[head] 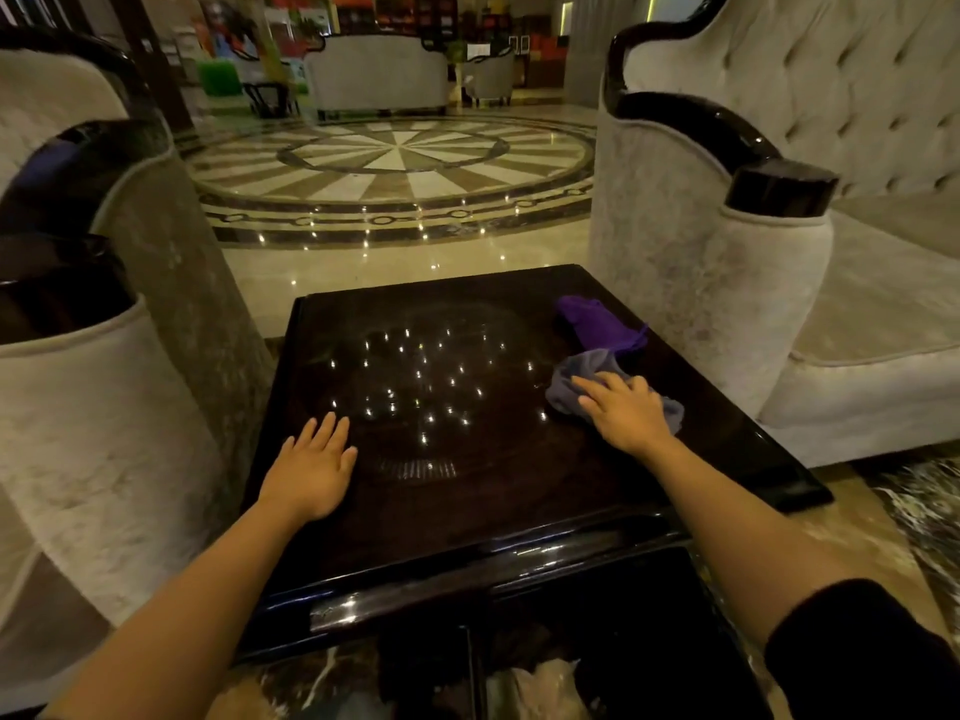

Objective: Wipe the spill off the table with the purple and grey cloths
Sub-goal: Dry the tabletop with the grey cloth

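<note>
The right hand (pixel 626 407) lies flat, fingers spread, pressing the grey cloth (pixel 566 381) onto the table (pixel 467 511). Just beyond it lies the purple cloth (pixel 597 322). Both look soft, light; pinch a bunched fold. The left hand (pixel 311 472) rests open, empty.
</note>
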`<state>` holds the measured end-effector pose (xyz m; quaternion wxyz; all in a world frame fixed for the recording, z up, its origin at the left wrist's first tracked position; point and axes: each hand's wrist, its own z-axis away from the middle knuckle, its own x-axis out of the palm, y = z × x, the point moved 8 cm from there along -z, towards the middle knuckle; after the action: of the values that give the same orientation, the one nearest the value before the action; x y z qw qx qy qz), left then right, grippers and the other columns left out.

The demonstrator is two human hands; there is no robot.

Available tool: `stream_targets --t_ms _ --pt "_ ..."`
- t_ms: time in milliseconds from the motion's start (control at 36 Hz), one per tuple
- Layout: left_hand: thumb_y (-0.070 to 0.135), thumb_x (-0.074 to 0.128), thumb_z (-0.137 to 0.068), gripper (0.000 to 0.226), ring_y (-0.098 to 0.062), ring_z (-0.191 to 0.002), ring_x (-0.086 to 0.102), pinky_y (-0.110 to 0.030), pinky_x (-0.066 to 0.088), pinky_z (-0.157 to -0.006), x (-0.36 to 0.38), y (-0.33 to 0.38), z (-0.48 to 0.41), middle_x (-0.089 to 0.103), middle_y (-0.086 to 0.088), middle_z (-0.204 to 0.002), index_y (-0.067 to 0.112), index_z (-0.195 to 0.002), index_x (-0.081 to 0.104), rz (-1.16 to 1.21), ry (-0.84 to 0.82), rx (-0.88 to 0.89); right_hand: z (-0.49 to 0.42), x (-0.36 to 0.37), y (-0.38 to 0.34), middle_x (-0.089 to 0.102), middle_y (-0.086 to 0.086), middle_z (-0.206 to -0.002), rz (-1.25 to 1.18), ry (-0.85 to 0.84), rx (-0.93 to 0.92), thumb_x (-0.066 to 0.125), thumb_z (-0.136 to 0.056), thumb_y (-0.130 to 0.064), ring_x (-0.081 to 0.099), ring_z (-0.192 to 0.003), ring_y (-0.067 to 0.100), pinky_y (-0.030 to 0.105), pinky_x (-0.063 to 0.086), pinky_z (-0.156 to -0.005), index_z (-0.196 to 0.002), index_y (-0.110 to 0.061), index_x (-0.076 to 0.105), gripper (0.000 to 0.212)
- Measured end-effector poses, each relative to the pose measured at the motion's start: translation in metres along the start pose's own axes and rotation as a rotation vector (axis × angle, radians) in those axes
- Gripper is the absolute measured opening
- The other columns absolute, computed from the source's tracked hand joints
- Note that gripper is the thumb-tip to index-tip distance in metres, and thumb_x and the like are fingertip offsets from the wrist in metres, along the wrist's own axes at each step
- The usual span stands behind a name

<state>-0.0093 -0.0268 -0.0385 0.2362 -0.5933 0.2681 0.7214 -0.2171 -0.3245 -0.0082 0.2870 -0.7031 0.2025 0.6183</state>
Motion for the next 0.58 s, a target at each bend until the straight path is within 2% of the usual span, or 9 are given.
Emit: stream_targets --t_ms 222,417,583 --pt "0.033 0.015 -0.099 0.053 -0.026 -0.145 0.001 -0.040 0.009 -0.117 -0.001 -0.010 -0.005 0.000 -0.008 -0.158 0.012 -0.147 0.002 -0.015 -0.022 -0.036 0.032 0.026 -0.067 0.036 0.002 -0.144 -0.010 -0.063 -0.284 0.032 -0.095 -0.040 0.036 -0.114 0.033 0.044 0.033 -0.093 -0.135 -0.041 0.030 0.040" --pt "0.033 0.014 -0.100 0.054 -0.026 -0.145 0.001 -0.039 0.010 -0.117 -0.001 -0.011 -0.001 -0.002 -0.009 -0.158 0.011 -0.147 0.000 -0.042 -0.039 -0.059 0.089 0.032 -0.104 0.037 0.002 -0.142 0.002 -0.068 -0.425 0.034 -0.094 -0.040 0.037 -0.112 0.031 0.044 0.034 -0.090 -0.136 -0.040 0.027 0.043" --pt "0.033 0.013 -0.100 0.054 -0.026 -0.145 0.004 -0.039 0.012 -0.118 -0.007 -0.005 0.000 0.000 -0.010 -0.158 0.010 -0.147 0.000 -0.103 -0.060 -0.069 0.116 0.018 -0.114 0.042 0.003 -0.138 -0.078 -0.128 -0.505 0.040 -0.094 -0.032 0.040 -0.111 0.029 0.041 0.039 -0.089 -0.134 -0.033 0.039 0.039"
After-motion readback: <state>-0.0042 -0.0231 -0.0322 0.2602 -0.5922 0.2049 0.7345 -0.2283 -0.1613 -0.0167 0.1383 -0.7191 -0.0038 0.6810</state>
